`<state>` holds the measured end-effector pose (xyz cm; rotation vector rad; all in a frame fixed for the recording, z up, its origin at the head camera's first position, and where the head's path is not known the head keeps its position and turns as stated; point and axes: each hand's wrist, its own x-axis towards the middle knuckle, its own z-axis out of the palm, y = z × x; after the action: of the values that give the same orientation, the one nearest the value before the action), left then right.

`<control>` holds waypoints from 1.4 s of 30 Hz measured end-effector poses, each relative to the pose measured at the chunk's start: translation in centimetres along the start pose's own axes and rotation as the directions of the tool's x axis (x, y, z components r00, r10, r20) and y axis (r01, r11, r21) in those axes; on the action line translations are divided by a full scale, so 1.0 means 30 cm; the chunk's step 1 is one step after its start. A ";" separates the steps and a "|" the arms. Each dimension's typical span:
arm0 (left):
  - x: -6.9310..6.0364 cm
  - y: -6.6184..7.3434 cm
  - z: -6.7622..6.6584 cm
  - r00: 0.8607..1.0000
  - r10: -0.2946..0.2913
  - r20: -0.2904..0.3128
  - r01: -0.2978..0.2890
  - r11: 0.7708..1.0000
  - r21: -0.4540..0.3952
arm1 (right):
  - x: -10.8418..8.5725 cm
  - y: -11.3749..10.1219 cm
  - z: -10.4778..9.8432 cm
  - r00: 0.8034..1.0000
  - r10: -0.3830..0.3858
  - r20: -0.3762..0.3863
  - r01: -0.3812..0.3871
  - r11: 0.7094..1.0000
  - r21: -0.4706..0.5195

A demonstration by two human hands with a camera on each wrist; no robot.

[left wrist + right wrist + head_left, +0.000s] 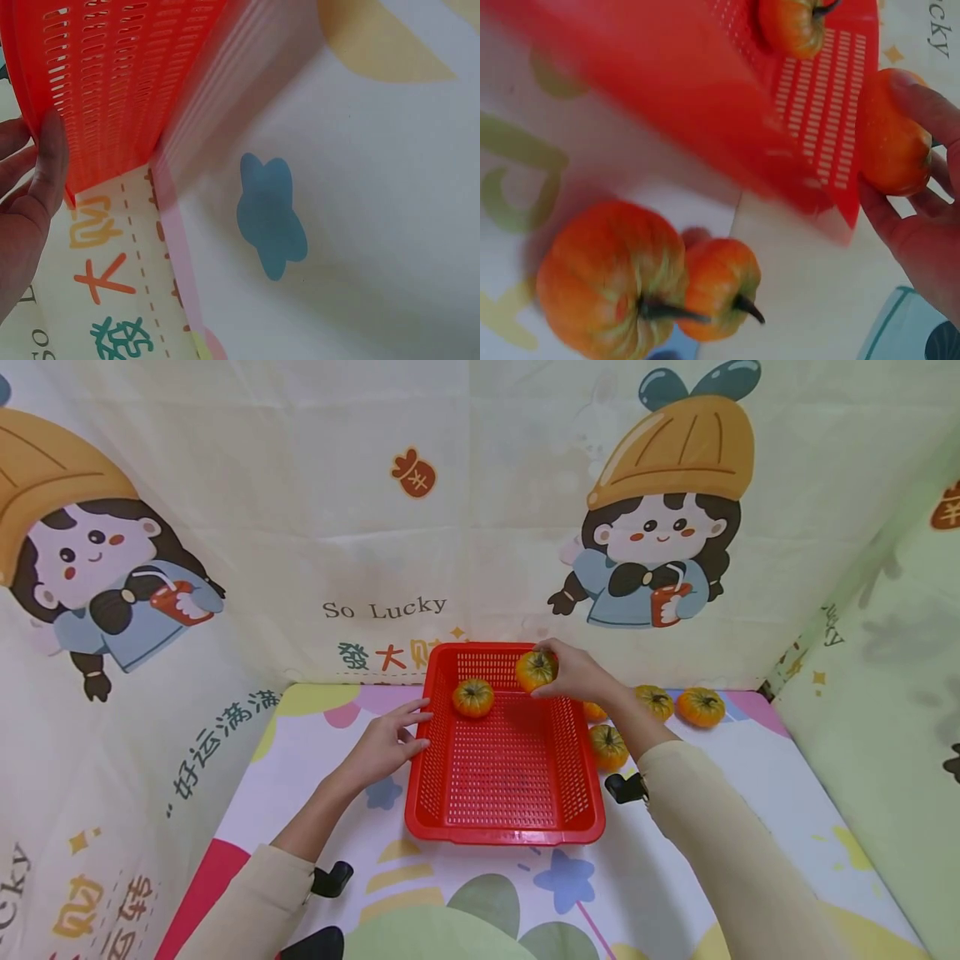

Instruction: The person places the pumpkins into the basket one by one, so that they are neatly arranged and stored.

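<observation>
A red plastic basket (502,837) with slotted walls stands on the table. One small orange-green pumpkin (473,697) sits inside it, toward the far left. My left hand (382,743) grips the basket's left rim; up close in the left wrist view, the fingers (49,161) lie against the wall and over the edge. At the far right corner, my right hand (573,672) holds another pumpkin (536,670) between thumb and fingers, at rim height. The right wrist view shows this held pumpkin (894,135) beside the basket's end wall.
Several more pumpkins lie right of the basket: one close to its wall (608,748), one partly hidden by the right arm (655,702), and one farther right (701,707). A printed cloth wall (510,568) rises behind the table's back edge.
</observation>
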<state>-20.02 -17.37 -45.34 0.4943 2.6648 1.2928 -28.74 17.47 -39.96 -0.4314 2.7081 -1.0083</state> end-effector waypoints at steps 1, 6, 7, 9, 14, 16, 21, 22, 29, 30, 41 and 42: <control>0.000 0.000 0.000 1.000 0.000 0.000 0.000 1.000 -0.002 | 0.007 -0.003 0.008 1.000 0.004 0.000 -0.004 1.000 0.001; 0.003 -0.002 -0.001 1.000 -0.004 0.001 0.004 1.000 0.002 | 0.039 -0.017 0.044 0.999 0.036 -0.011 -0.036 0.999 0.032; 0.004 -0.003 0.000 1.000 -0.004 0.001 0.004 1.000 0.004 | 0.045 -0.019 0.051 0.999 0.049 -0.013 -0.048 0.998 0.041; 0.006 -0.004 0.000 1.000 -0.004 -0.001 0.004 1.000 0.008 | 0.058 -0.017 0.066 0.997 0.070 -0.021 -0.069 0.996 0.053; 0.008 -0.008 0.003 1.000 -0.001 -0.001 0.001 1.000 0.009 | 0.085 0.004 0.110 0.990 0.130 -0.046 -0.126 0.989 0.074; 0.007 -0.009 0.004 1.000 0.001 0.001 -0.001 1.000 0.008 | 0.090 0.011 0.125 0.987 0.151 -0.044 -0.147 0.986 0.083; 0.005 -0.006 0.002 1.000 0.006 0.000 -0.006 1.000 0.005 | 0.099 0.022 0.161 0.980 0.189 -0.066 -0.180 0.976 0.124; 0.005 -0.006 0.002 1.000 0.007 0.000 -0.007 1.000 0.006 | 0.102 0.024 0.169 0.978 0.193 -0.074 -0.182 0.974 0.134; 0.009 -0.010 0.000 1.000 0.002 0.007 -0.002 1.000 0.002 | 0.121 0.036 0.223 0.961 0.256 -0.106 -0.231 0.951 0.205; 0.008 -0.011 0.000 1.000 0.002 0.007 -0.002 1.000 0.002 | 0.123 0.039 0.230 0.959 0.262 -0.108 -0.237 0.950 0.204; 0.010 -0.008 -0.002 1.000 0.011 0.004 -0.011 1.000 0.015 | 0.139 0.064 0.280 0.933 0.344 -0.103 -0.315 0.922 0.224; 0.010 -0.009 -0.002 1.000 0.010 0.005 -0.010 1.000 0.015 | 0.139 0.065 0.283 0.933 0.346 -0.104 -0.317 0.922 0.223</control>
<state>-20.40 -17.46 -45.50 0.5123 2.6737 1.2738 -30.43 12.34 -47.96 0.1409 2.6326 -1.2339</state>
